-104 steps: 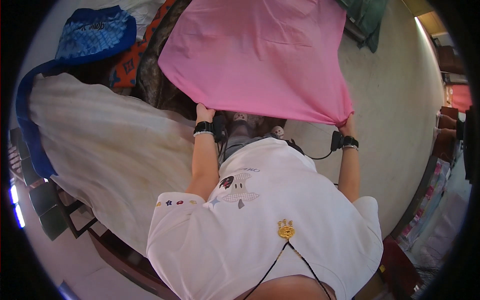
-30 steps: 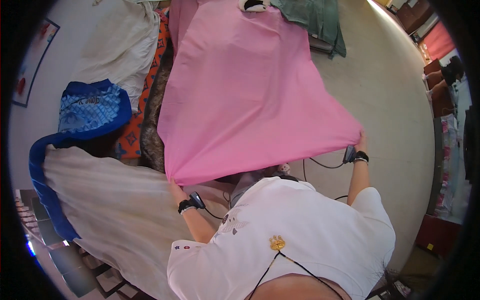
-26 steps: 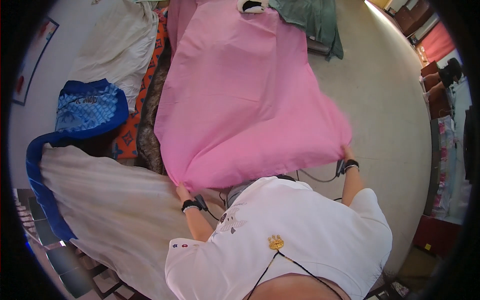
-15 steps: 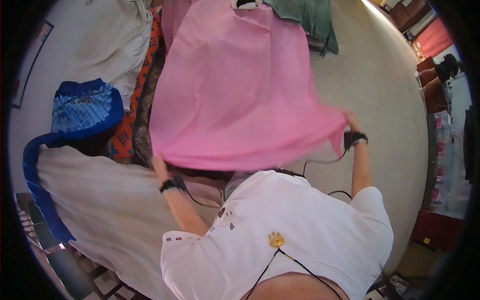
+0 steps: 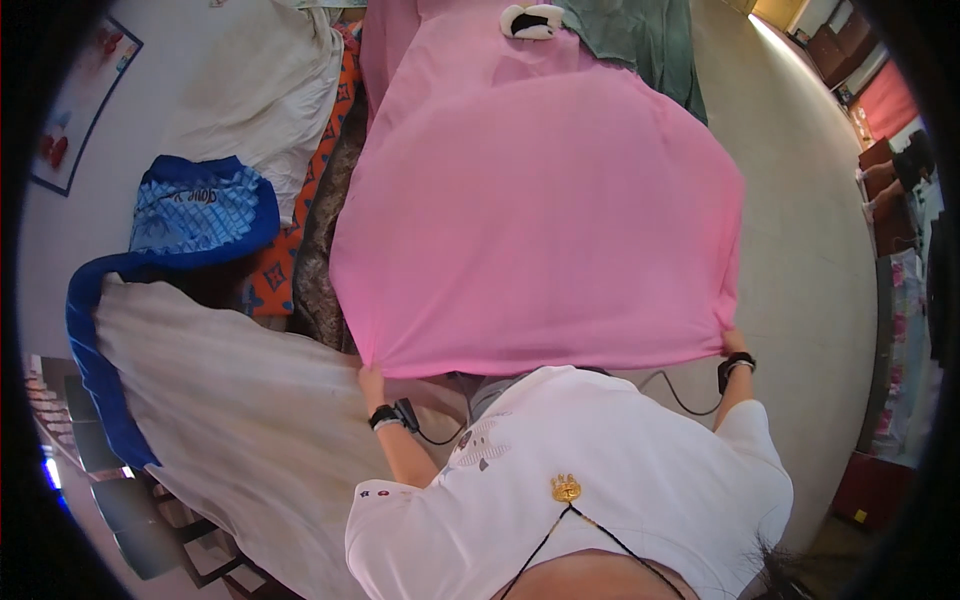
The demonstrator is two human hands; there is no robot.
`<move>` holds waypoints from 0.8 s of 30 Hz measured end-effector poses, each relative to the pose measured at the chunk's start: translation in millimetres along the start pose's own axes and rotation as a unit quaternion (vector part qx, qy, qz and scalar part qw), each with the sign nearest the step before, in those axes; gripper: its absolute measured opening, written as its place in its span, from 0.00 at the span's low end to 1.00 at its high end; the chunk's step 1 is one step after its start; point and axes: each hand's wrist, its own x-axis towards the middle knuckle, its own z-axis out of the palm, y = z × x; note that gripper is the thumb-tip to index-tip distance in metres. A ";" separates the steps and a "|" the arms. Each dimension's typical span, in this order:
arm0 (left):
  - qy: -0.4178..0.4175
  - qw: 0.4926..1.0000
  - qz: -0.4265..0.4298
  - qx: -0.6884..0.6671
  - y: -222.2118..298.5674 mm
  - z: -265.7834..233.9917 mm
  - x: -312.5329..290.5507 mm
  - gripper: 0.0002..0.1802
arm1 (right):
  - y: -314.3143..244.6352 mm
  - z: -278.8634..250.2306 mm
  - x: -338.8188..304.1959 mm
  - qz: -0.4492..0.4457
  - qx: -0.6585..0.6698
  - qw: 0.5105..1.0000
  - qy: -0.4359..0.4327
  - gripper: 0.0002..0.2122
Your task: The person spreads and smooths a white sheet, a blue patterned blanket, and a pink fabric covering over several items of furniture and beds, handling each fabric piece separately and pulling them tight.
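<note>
A wide pink sheet (image 5: 540, 220) stretches out in front of me, its middle puffed up. My left hand (image 5: 371, 382) is closed on the near left corner, and the cloth gathers into creases there. At the near right corner my right hand (image 5: 735, 342) grips the edge, a little farther from me than the left. Between both hands the near edge runs nearly straight and taut, just ahead of my white shirt (image 5: 600, 440). What lies under the sheet is hidden.
Left of the sheet are a brown fuzzy blanket (image 5: 322, 235), an orange patterned cloth (image 5: 272, 280) and a blue-trimmed cover (image 5: 205, 210). A beige cloth (image 5: 250, 400) spreads at near left. Far off are a black-and-white plush item (image 5: 530, 22) and a green cloth (image 5: 650, 50).
My right hand has come down toward me, and the left has come slightly nearer too. The sheet has been drawn closer, and its middle has swelled out wider to the right.
</note>
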 end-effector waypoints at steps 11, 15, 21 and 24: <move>0.059 0.930 0.325 -0.161 241.6 -108.5 -1.5 0.15 | -241.1 -200.6 -31.2 -0.362 0.459 0.783 0.212 0.13; 0.094 0.904 0.385 -0.161 194.8 -72.1 26.3 0.17 | -267.8 -154.5 -88.8 -0.185 0.026 0.953 0.240 0.17; -0.051 0.968 0.145 -0.199 139.5 -23.5 -7.7 0.23 | -191.3 -26.0 -62.0 -0.076 0.181 0.980 0.021 0.31; -0.203 0.970 0.127 0.031 70.7 9.1 -7.1 0.26 | -148.4 16.4 -60.4 -0.109 -0.152 0.977 -0.099 0.25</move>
